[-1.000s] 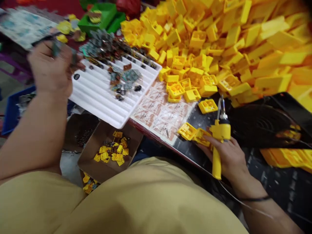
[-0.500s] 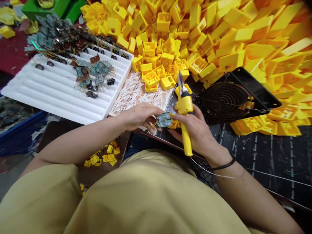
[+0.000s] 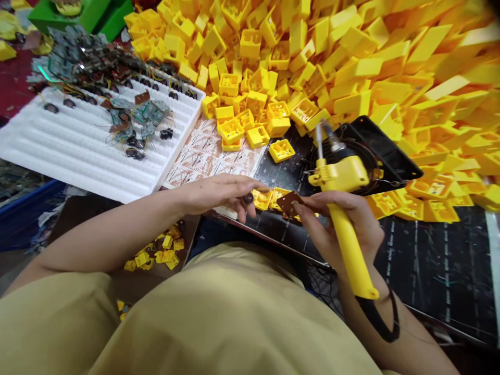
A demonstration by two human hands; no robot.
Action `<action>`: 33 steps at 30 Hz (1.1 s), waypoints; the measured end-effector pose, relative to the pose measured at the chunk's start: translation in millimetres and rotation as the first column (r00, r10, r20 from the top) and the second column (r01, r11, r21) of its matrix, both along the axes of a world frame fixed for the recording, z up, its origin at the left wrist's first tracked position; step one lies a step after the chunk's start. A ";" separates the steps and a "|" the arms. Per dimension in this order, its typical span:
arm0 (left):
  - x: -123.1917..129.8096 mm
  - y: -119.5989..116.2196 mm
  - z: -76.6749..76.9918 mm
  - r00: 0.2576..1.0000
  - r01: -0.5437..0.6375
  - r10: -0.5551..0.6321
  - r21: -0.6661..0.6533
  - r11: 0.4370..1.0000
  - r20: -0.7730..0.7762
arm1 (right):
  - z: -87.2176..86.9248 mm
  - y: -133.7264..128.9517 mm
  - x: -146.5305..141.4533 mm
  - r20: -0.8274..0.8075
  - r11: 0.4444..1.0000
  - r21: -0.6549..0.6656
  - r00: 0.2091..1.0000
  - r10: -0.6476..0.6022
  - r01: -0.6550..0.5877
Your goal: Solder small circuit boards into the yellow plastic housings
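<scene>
My right hand (image 3: 336, 219) is wrapped around a yellow soldering gun (image 3: 349, 245), its metal tip pointing up and away from me. Between that hand's thumb and forefinger is a small brown circuit board (image 3: 289, 203). My left hand (image 3: 222, 195) holds a small black round part (image 3: 248, 198) among its fingers; any wires on it are too small to make out. Just beyond the fingertips lie open yellow plastic housings (image 3: 262, 199), partly covered by the hands and the board. One more yellow housing (image 3: 282, 150) sits apart on the black surface.
A large heap of yellow housings (image 3: 250, 44) spreads across the back and right. At left, a white ridged foam tray (image 3: 78, 156) bears circuit boards (image 3: 140, 114) with wires and black round parts. A black fan (image 3: 385, 151) lies behind the soldering gun. Below are more yellow pieces (image 3: 167, 242).
The circuit board has turned from its grey-green face to its brown face and is now in my right fingers. The soldering gun has shifted right and tilted; my hands are farther apart.
</scene>
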State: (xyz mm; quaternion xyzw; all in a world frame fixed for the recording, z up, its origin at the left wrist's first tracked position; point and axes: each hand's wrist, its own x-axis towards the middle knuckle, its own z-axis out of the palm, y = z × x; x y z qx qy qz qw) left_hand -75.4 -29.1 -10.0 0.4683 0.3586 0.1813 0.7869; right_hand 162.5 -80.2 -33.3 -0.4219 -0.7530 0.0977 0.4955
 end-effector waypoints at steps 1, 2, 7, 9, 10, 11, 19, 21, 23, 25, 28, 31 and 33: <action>-5.1 -0.7 0.3 0.999 -0.049 0.049 0.054 0.997 0.007 | 0.0 -1.5 -0.4 -0.047 0.999 -0.051 0.999 0.008 -0.011; -9.2 -1.8 -0.5 0.995 -0.097 0.098 0.114 0.989 0.001 | -0.2 -3.0 -1.5 -0.103 0.994 -0.103 0.994 0.018 -0.029; -12.2 -12.0 -10.7 0.953 -0.020 0.197 0.599 0.800 -0.231 | -3.0 -9.6 -13.1 -0.300 0.963 -0.244 0.953 0.038 -0.115; -7.0 -15.3 -11.0 0.939 0.039 0.248 0.789 0.613 -0.239 | -3.1 -11.4 -19.4 -0.327 0.963 -0.239 0.944 0.044 -0.127; -3.9 -16.1 -10.3 0.937 0.027 0.278 0.837 0.547 -0.212 | -2.7 -12.2 -22.4 -0.338 0.964 -0.232 0.940 0.045 -0.130; -0.8 -16.1 -9.6 0.934 0.001 0.302 0.847 0.532 -0.191 | -2.2 -12.8 -25.0 -0.346 0.966 -0.223 0.937 0.043 -0.127; 0.1 -8.2 -17.2 0.999 -0.025 0.011 0.330 0.944 0.043 | 0.1 -10.2 -17.1 -0.290 0.983 -0.181 0.957 -0.012 -0.042; -5.0 -6.1 -12.1 0.997 -0.074 0.072 0.318 0.945 0.017 | 0.2 -7.6 -11.6 -0.239 0.987 -0.157 0.971 0.006 -0.045; -9.0 -4.8 -2.5 0.979 -0.170 0.202 0.437 0.883 -0.027 | 1.1 -5.0 -9.1 -0.164 0.990 -0.133 0.986 0.031 -0.053; -10.6 -6.3 7.7 0.933 -0.227 0.353 0.654 0.721 -0.067 | 2.4 -2.9 -10.0 -0.068 0.995 -0.094 0.997 0.037 -0.043; -9.0 -15.1 14.2 0.869 -0.199 0.493 0.891 0.409 -0.033 | 4.1 -0.8 -14.8 0.030 1.000 -0.013 1.000 -0.010 0.010; -6.5 -27.0 5.3 0.843 -0.275 0.534 0.905 0.326 0.064 | 4.9 0.5 -18.4 0.032 0.996 0.045 0.997 -0.074 0.072; -5.5 -31.5 -5.0 0.838 -0.404 0.541 0.752 0.521 0.076 | 5.5 0.6 -19.9 0.013 0.992 0.079 0.995 -0.102 0.101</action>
